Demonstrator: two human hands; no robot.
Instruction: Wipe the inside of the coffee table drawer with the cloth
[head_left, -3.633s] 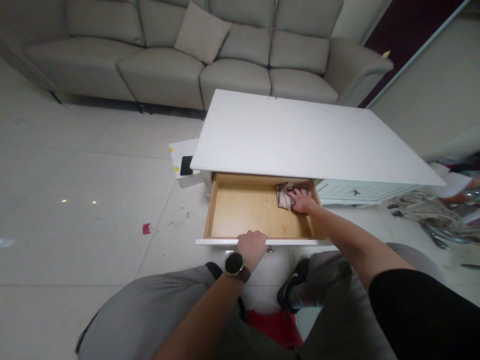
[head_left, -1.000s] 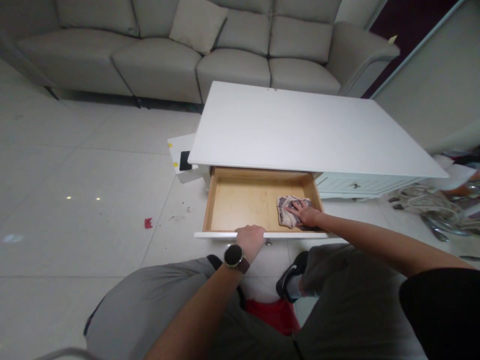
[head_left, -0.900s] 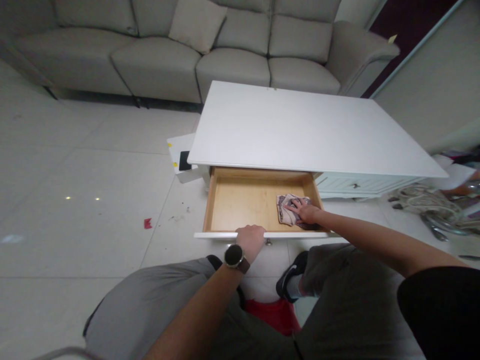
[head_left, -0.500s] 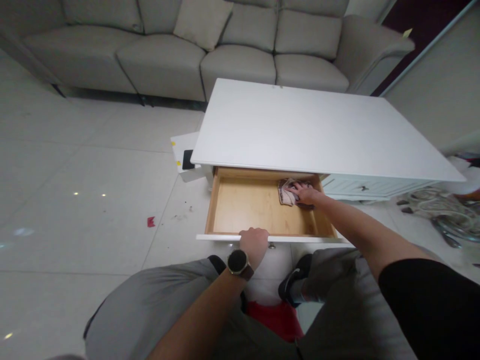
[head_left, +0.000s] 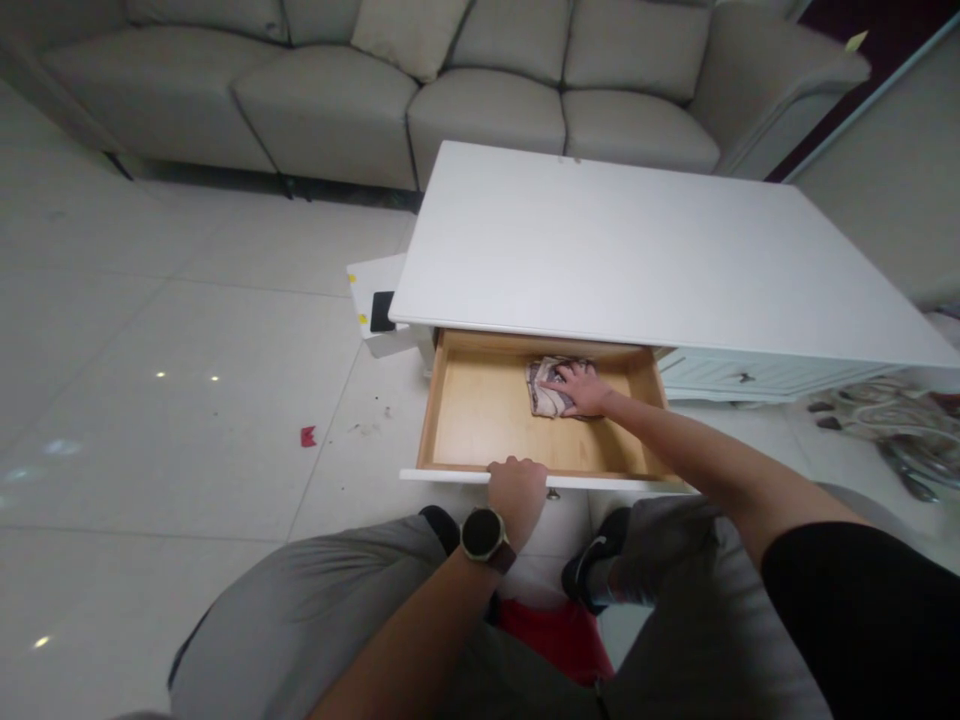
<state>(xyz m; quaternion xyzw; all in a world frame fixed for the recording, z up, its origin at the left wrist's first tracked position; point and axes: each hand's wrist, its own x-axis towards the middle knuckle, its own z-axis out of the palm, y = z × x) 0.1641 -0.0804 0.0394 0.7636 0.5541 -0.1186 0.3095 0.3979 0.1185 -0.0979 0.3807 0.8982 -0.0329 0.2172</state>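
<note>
A wooden drawer (head_left: 487,400) is pulled out of the white low table (head_left: 630,250). My left hand (head_left: 519,490) has its fingers wrapped over the top of the drawer's front edge, left of the small metal knob (head_left: 553,494). Inside the drawer, my right hand (head_left: 583,388) lies with fingers spread on a patterned pinkish-brown cloth (head_left: 546,392), pressing it flat against the drawer bottom. The cloth is crumpled or folded and partly covered by the hand.
A grey sofa (head_left: 330,100) stands behind the table. A white box (head_left: 394,343) sits by the table's left end, a red scrap (head_left: 308,436) on the floor. Coiled cables (head_left: 885,415) lie right; a red object (head_left: 555,635) is between my legs.
My right hand has slid left along the drawer bottom together with the cloth, and its fingers look more spread. My left hand keeps its hold on the drawer front. The view has shifted slightly.
</note>
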